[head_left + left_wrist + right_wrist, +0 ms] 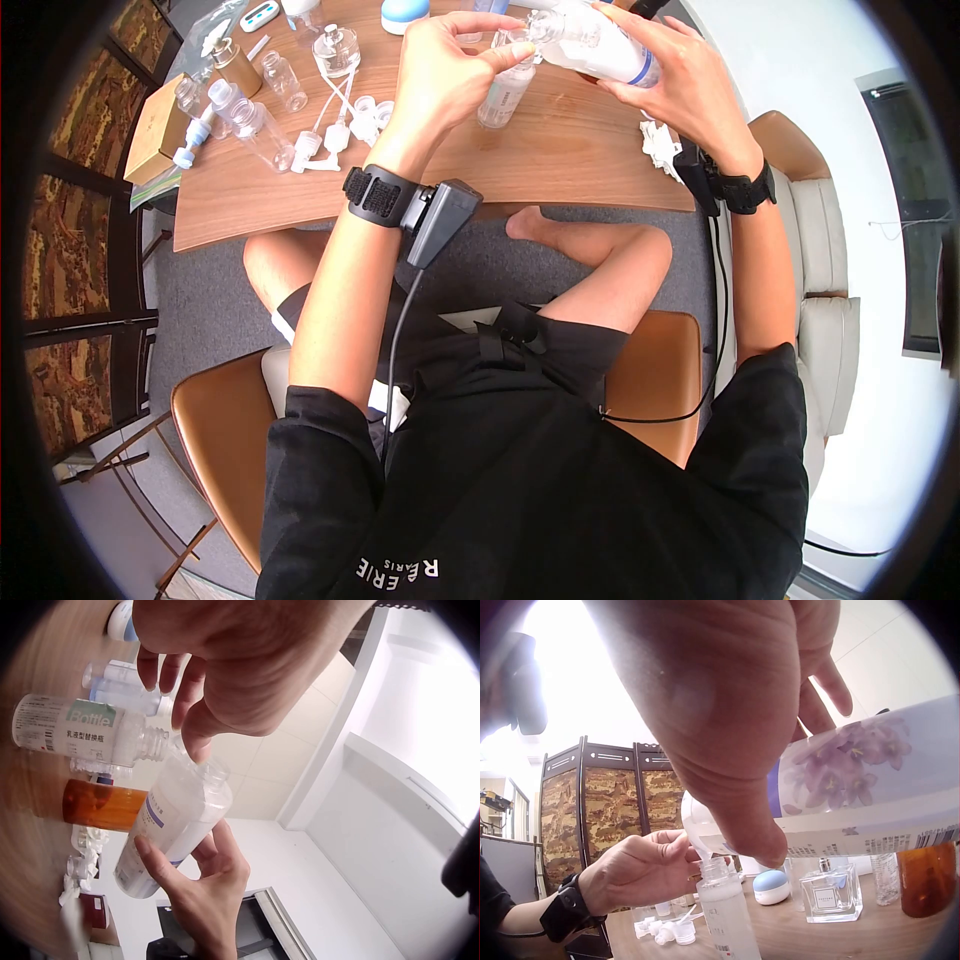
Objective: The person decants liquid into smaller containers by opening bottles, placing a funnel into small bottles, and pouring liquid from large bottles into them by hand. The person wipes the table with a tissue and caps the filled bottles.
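My right hand grips a large white lotion bottle printed with purple flowers and holds it tilted, mouth down to the left. Below that mouth stands a small clear bottle, upright on the table, its label reading "Bottle". Whitish liquid shows inside the small bottle, and a pale stream runs at its opening. The thumb and index finger of my left hand pinch at the lotion bottle's mouth, right above the small bottle's threaded neck.
White pump heads, clear bottles, a gold pump bottle and a cardboard box occupy the table's left. Behind the small bottle are a blue-lidded jar, a perfume bottle and an amber bottle. Crumpled tissue lies rightward.
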